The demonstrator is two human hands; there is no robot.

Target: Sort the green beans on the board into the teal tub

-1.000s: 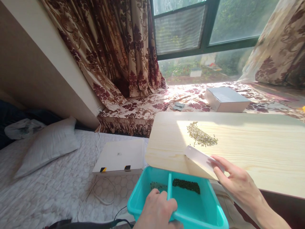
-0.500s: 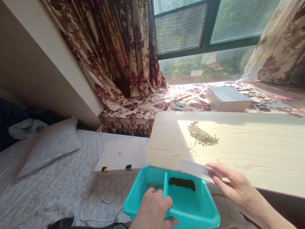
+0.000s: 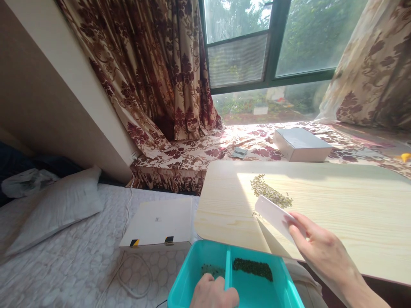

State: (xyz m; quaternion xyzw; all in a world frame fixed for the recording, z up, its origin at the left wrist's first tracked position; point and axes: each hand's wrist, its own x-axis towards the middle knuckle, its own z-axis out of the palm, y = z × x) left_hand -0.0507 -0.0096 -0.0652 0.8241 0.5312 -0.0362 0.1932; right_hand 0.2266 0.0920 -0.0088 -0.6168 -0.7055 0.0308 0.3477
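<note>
So the view's tipped up a bit compared to a second ago, more window is seen now and the tray (image 3: 257, 295) sits lower in the frame, partly cut off at the bottom.

Going left to right: a pillow (image 3: 54, 205) and a white box (image 3: 157, 220) are seen lying on the bed, well clear of the fingers. The left hand (image 3: 213, 293) is curled over the tray's divider, fingers pressed together and hooked on it, same grip as before. A thin scatter of beans is seen just left of those fingers; the dark beans (image 3: 253, 268) are piled in the compartment just right of them.

The card (image 3: 276, 216) is what's really moved. Half a second ago it was held low over the tray edge; now it's been lifted back up onto the board (image 3: 337, 214), its far tip touching the near side of the bean pile (image 3: 269, 191). It's pinched flat by the right hand (image 3: 321, 252), thumb on top, other fingers underneath and mostly hidden. Looks like one sweep is done and the card's been reset for another.

The board's near edge overhangs the tray right below the card. Plenty of bare board is left to the right of the fingers; a grey box (image 3: 302, 143) is parked beyond it on the sill.
</note>
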